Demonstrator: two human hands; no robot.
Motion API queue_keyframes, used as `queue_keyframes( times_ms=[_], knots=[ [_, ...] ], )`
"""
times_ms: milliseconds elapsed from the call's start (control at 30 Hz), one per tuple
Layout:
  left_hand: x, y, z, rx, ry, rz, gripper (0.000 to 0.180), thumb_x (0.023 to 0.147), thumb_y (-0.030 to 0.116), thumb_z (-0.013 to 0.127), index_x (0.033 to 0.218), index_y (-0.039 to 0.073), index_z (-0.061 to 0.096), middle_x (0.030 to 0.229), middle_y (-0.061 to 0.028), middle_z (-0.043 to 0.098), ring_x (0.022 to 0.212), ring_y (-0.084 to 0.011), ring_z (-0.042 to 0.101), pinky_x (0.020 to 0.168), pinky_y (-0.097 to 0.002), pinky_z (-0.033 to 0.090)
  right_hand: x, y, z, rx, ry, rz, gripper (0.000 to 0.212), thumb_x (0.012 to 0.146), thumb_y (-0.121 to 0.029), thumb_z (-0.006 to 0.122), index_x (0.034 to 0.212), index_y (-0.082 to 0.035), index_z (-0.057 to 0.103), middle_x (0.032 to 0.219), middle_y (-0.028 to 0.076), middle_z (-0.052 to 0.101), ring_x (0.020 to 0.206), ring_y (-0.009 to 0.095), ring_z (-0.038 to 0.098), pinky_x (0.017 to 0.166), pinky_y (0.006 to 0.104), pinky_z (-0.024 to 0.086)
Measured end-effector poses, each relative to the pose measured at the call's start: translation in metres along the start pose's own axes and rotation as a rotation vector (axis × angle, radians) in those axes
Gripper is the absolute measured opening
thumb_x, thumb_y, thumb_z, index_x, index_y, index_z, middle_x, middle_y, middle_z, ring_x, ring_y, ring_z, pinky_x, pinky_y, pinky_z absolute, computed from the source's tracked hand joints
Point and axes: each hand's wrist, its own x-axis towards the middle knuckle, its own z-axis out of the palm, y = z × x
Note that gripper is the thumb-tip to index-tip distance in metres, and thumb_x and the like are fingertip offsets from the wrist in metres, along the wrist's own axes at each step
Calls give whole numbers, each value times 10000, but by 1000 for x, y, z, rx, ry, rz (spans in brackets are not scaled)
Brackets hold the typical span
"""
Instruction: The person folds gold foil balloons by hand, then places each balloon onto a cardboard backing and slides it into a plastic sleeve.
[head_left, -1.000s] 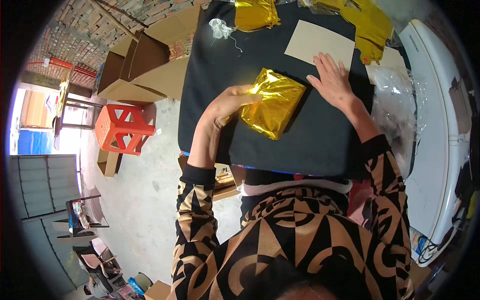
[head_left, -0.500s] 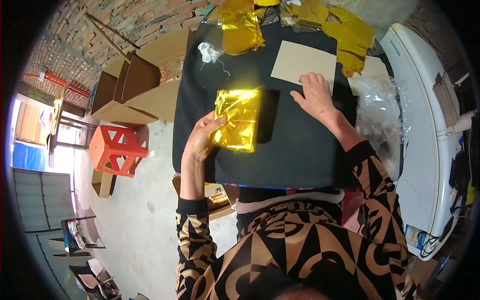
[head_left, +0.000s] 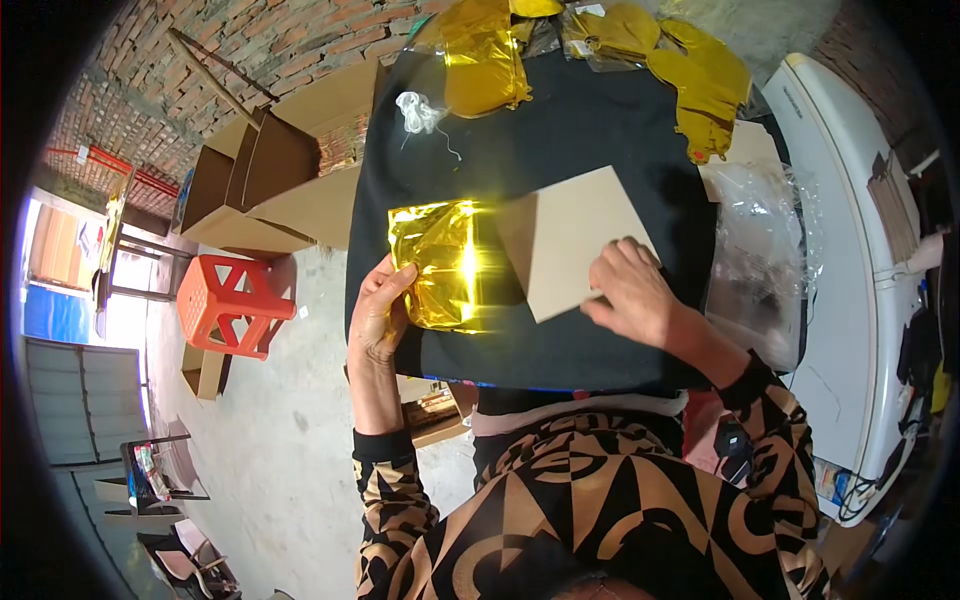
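My left hand [head_left: 380, 308] pinches the left edge of a folded, shiny gold foil sheet [head_left: 440, 262], thumb on top, over the near left part of the black-covered table [head_left: 480, 160]. Just right of the foil, my right hand [head_left: 632, 292] grips a beige cardboard sheet [head_left: 572, 240] by its right side. The card is tilted, and its left part lies in shadow close to the foil. Under the right hand, some fingertips are hidden.
A bundle of white string [head_left: 418, 113] lies at the far left of the table. Flat gold foil pieces [head_left: 485, 65] line the far edge. Clear plastic bags [head_left: 755, 260] sit at right, beside a white appliance [head_left: 850, 280]. Cardboard boxes [head_left: 300, 195] and a red stool [head_left: 232, 305] stand left.
My right hand has closed on the cardboard sheet and brought it nearer and leftward, turning it. My left hand has shifted the gold foil slightly left and nearer.
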Motion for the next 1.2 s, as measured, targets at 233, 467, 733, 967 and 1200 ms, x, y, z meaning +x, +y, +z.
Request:
queue_keyframes(
  times_ms=[233, 467, 733, 967, 1200],
  knots=[
    [-15, 8, -13, -29, 50, 92, 484, 1000, 88, 747, 1455, -19, 621, 1353, -105, 741, 1192, -194, 717, 1094, -359, 551, -37, -23, -7, 66, -93, -143, 374, 790, -247, 909, 977, -106, 618, 1061, 104, 563, 1096, 338, 544, 1000, 466, 432],
    [-20, 9, -16, -47, 72, 113, 489, 1001, 93, 751, 1457, -22, 617, 1348, -107, 741, 1183, -199, 723, 1082, -355, 560, -45, -38, -11, -112, 128, -359, 201, 777, -162, 808, 758, -64, 633, 808, 94, 567, 886, 290, 608, 848, 394, 481],
    [-27, 14, -22, -51, 83, 129, 462, 1015, 88, 743, 1445, -25, 620, 1342, -112, 741, 1175, -199, 722, 1070, -360, 566, -19, -66, -35, -123, 37, -104, 183, 884, -119, 755, 916, -81, 579, 799, 115, 657, 700, 251, 690, 679, 391, 554],
    [-30, 14, -17, -38, 105, 168, 433, 1023, 87, 733, 1426, -32, 631, 1347, -118, 737, 1186, -211, 717, 1072, -366, 559, 57, -29, -7, 669, 115, 188, 350, 975, -86, 697, 1278, -38, 529, 1007, 152, 731, 798, 289, 761, 733, 396, 595],
    [-46, 17, -27, -42, 109, 179, 449, 1020, 95, 733, 1432, -42, 620, 1348, -126, 738, 1183, -211, 717, 1078, -365, 557, 92, 55, -12, -94, -154, 99, 909, 805, -491, 888, 1488, -6, 536, 1500, 187, 508, 1399, 372, 479, 1145, 500, 396]
  ],
)
